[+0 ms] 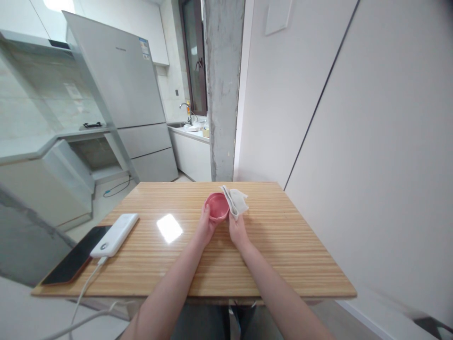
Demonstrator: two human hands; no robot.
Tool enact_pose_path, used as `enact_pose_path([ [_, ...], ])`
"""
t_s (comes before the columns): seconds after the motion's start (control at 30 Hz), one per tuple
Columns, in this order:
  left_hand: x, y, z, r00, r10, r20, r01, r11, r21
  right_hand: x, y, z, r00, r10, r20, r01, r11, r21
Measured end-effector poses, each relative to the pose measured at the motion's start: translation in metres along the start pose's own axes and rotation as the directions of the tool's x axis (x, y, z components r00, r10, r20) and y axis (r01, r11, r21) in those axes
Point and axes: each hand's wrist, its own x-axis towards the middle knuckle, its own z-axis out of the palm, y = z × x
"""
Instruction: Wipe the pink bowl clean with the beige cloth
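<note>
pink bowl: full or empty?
Looks empty: the pink bowl in the left hand has its mouth toward the camera, and only its bare pink inside shows.

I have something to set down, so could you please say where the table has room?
Bare room lies between the cloth and the table's right edge, and between the power bank and the bowl. It is crowded where the left hand holds the bowl, the right hand holds the cloth, and around the phone.
</note>
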Motion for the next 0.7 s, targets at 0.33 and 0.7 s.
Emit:
enact_pose_path([
  [0.33, 0.000, -0.002, -0.004, 0.988, -0.146, -0.043, 0.149, 0.986, 0.075, -0.004, 0.004, -0.007, 1.000, 0.001, -0.013, -0.002, 0.998, -0.067],
  [0.7, -0.004, 0.007, -0.001, 0.975, -0.211, 0.069, 0.206, 0.976, 0.063, 0.000, 0.000, -0.008, 0.989, 0.023, -0.148, -0.025, 1.000, -0.015],
])
